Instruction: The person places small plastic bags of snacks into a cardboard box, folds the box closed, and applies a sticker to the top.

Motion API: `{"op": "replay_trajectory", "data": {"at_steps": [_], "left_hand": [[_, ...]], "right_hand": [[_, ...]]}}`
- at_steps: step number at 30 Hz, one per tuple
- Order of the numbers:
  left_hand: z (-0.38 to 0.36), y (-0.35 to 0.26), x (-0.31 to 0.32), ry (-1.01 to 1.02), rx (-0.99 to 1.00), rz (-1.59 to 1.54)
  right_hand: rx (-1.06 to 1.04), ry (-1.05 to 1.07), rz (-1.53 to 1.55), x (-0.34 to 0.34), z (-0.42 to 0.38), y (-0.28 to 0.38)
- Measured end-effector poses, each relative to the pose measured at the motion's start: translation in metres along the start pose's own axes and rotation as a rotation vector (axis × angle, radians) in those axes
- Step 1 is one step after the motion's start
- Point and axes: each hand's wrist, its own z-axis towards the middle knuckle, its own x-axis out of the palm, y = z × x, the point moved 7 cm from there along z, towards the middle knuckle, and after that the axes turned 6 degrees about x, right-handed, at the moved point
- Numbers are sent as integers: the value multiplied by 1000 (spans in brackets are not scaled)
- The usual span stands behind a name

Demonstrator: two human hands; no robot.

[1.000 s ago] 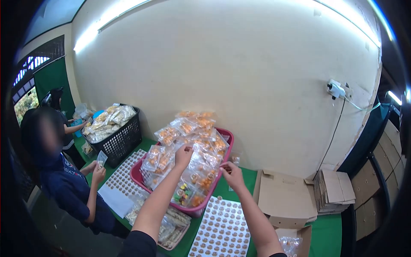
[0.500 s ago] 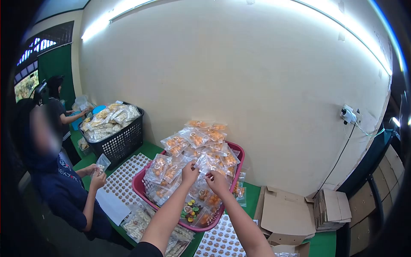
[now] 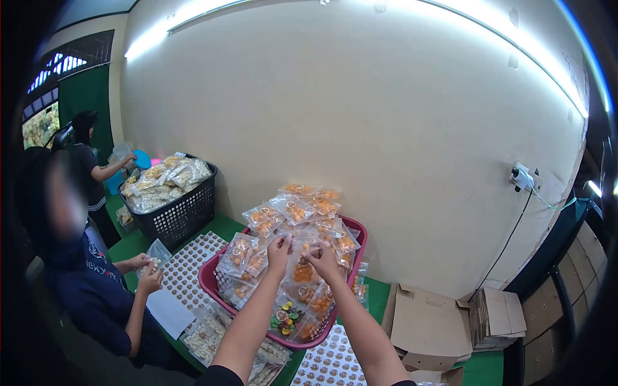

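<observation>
My left hand (image 3: 280,253) and my right hand (image 3: 322,260) are raised over a maroon plastic basket (image 3: 207,278). Between them is a clear plastic bag of orange pieces (image 3: 304,271), its upper part pinched by the fingers of both hands. The basket is heaped with similar clear bags of orange snacks (image 3: 293,209), many bearing a round sticker. Nearer me in the basket lies a bag of green, yellow and brown pieces (image 3: 284,317). My forearms cover part of the basket's contents.
Sticker sheets (image 3: 193,260) lie left of the basket, beside bags of pale sticks (image 3: 209,334). A black basket (image 3: 180,215) of filled bags stands farther left. Folded cardboard boxes (image 3: 431,321) are at right. One co-worker (image 3: 96,296) holds a small bag; another person (image 3: 90,167) stands behind.
My hands have shifted slightly, and the orange bag between them now shows more plainly. The near co-worker's bag has opened out lower; the far person's hand has risen by a blue lid.
</observation>
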Motion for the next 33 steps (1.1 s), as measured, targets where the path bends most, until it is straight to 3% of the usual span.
{"op": "replay_trajectory", "data": {"at_steps": [5,14,15,18,19,22,33], "left_hand": [[-12,-22,27,35,-123,-82],[-42,-53,128,238,135,277],[-63,-68,150,275,64,239],[-100,-35,195,336,41,255],[-117,-36,212,357,131,318],[-169,-8,256,451,163,469],[-425,185,341,661,-322,244]], "right_hand": [[-70,-62,108,-3,-23,24],[-279,-224,357,-87,-77,33],[-263,-223,414,-102,-89,27],[-200,-273,525,-147,-131,-1],[-171,-297,513,-162,-148,-15],[-101,-387,490,-204,-196,-60],[202,-661,468,-305,-413,-258]]}}
